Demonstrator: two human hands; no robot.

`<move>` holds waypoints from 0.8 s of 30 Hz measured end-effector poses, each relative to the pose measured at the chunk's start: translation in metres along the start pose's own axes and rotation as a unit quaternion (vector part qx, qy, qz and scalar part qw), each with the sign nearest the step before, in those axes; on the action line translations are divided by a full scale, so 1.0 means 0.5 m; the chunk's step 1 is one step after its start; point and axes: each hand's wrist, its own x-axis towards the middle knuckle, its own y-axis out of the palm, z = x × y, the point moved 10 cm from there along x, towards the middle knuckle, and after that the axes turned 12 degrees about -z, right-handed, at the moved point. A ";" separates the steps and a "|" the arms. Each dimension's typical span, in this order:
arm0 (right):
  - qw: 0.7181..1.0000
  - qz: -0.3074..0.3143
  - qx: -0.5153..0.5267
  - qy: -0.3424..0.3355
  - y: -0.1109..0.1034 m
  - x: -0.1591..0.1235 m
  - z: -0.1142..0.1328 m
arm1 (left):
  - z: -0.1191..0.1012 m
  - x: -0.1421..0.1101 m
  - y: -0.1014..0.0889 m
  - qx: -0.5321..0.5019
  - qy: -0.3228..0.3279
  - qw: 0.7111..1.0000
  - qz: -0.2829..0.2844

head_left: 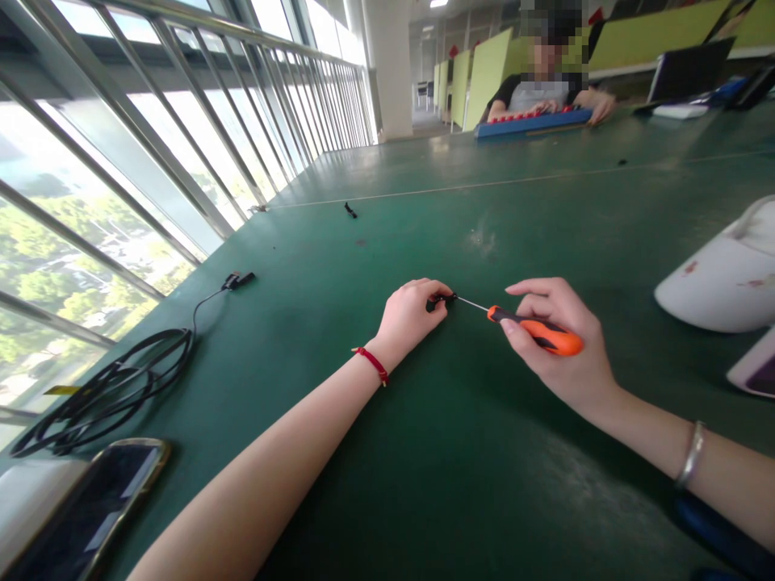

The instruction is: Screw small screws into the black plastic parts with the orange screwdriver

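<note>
My left hand (415, 313), with a red string bracelet at the wrist, pinches a small black part (437, 302) just over the green table (387, 484). Most of that part is hidden by the fingers, so its kind does not show. My right hand (560, 347) is closed around an orange and black screwdriver (548, 332), its index finger stretched out above the handle. The thin metal shaft points left, and its tip meets the black part at my left fingertips.
A coiled black cable (121, 387) and a phone (90, 512) lie at the left. Further off is another small black piece (350, 211). White containers (720, 278) stand at the right. Across the table a person sits behind a blue tray (533, 123) with red items. A metal railing (242, 48) borders the left side.
</note>
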 end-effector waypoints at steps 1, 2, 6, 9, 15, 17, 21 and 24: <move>1.000 0.006 -0.009 0.000 0.002 -0.001 0.000 | 0.000 0.000 0.000 -0.001 0.000 1.000 0.000; 1.000 0.008 -0.016 -0.002 0.001 -0.002 0.001 | 0.000 0.000 0.000 -0.002 0.000 1.000 0.000; 0.999 -0.024 -0.015 -0.027 -0.010 -0.001 0.014 | 0.001 0.000 0.001 -0.001 0.000 1.000 0.000; 0.999 -0.044 0.004 -0.032 -0.017 0.001 0.015 | 0.000 0.001 -0.001 -0.002 0.002 1.000 -0.003; 0.999 0.013 -0.023 -0.021 0.006 0.000 0.008 | -0.001 0.000 -0.001 -0.003 0.004 1.000 -0.003; 0.999 0.000 -0.030 -0.033 0.001 0.001 0.014 | -0.001 -0.001 -0.001 -0.004 0.005 1.000 -0.003; 0.998 -0.044 -0.011 -0.040 -0.015 0.003 0.017 | 0.001 0.000 0.001 0.000 0.000 1.000 -0.001; 0.999 -0.025 -0.002 -0.025 -0.008 0.003 0.011 | 0.001 0.000 0.002 0.001 0.000 1.000 0.000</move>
